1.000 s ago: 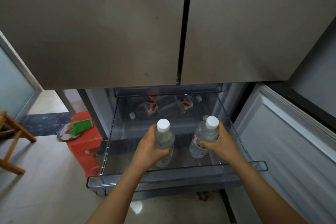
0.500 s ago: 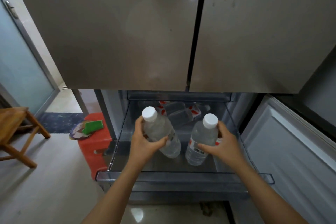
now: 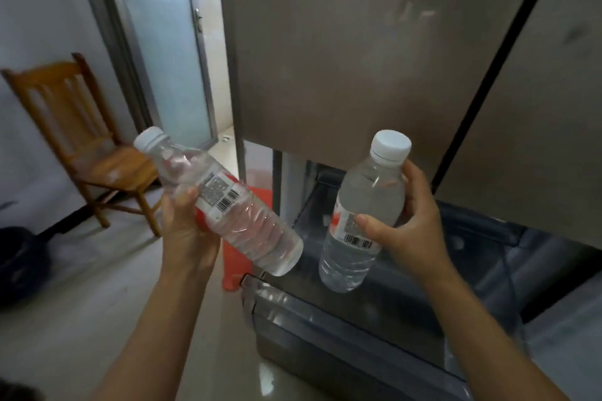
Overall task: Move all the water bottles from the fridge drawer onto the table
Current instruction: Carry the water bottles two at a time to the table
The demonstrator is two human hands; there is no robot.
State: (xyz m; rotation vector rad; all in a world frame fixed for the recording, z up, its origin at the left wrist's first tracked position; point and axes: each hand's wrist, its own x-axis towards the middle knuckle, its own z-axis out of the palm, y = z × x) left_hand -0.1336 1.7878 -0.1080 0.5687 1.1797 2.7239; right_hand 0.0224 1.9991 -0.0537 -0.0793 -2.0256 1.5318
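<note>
Floor [image 3: 97,303] bearing wooden chair [image 3: 81,140] and red stool [image 3: 233,270], open fridge drawer [image 3: 293,306]

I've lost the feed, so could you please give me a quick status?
Left hand grips tilted bottle. Right hand grips near-upright bottle, over the open drawer. Nothing blocking; table not in view.

Each hand [image 3: 187,231] [image 3: 412,228] holds a water bottle [image 3: 228,205] [image 3: 365,215] above the fridge drawer [image 3: 325,319].

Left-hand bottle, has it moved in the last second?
Yes. The left-hand bottle stood upright inside the fridge drawer; now the left hand holds it tilted, lifted up and out, mostly past the drawer's left side.
</note>
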